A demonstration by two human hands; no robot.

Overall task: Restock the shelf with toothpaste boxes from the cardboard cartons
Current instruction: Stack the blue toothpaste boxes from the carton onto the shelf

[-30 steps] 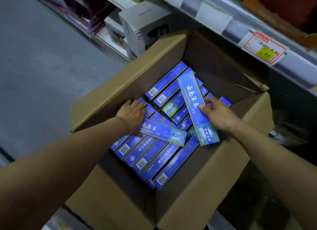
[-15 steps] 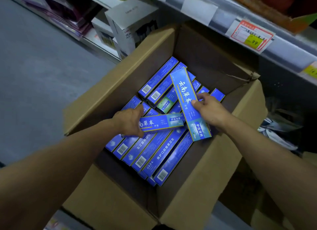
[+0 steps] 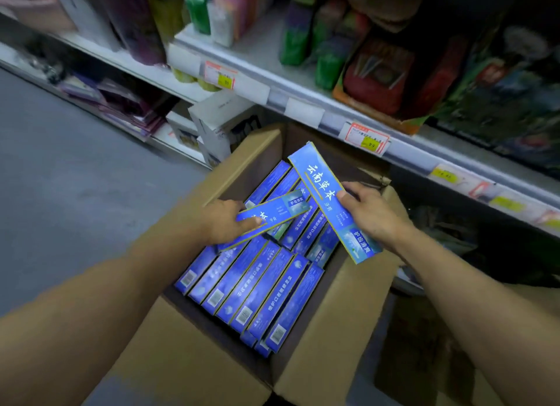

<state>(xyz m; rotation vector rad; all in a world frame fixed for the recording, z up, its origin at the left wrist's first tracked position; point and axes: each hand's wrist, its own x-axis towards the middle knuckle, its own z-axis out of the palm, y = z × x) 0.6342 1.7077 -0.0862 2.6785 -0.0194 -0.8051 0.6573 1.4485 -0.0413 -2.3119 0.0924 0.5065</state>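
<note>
An open cardboard carton (image 3: 327, 339) stands on the floor below the shelf, holding several blue toothpaste boxes (image 3: 257, 287) packed in rows. My left hand (image 3: 225, 224) grips one blue toothpaste box (image 3: 274, 216) by its near end, lifted above the rows and pointing right. My right hand (image 3: 369, 215) grips another blue toothpaste box (image 3: 330, 199) at its middle, face up with white characters, raised over the carton's right side. The two held boxes are apart.
A white shelf edge (image 3: 303, 109) with price tags (image 3: 366, 139) runs diagonally above the carton, stocked with green bottles (image 3: 295, 39) and packets. A white product box (image 3: 218, 124) sits on the lower shelf left of the carton. Grey floor (image 3: 75, 178) lies to the left.
Both hands have lifted their toothpaste boxes higher out of the carton. The left box has swung to point up-right. My view has tilted up, showing more of the shelves.
</note>
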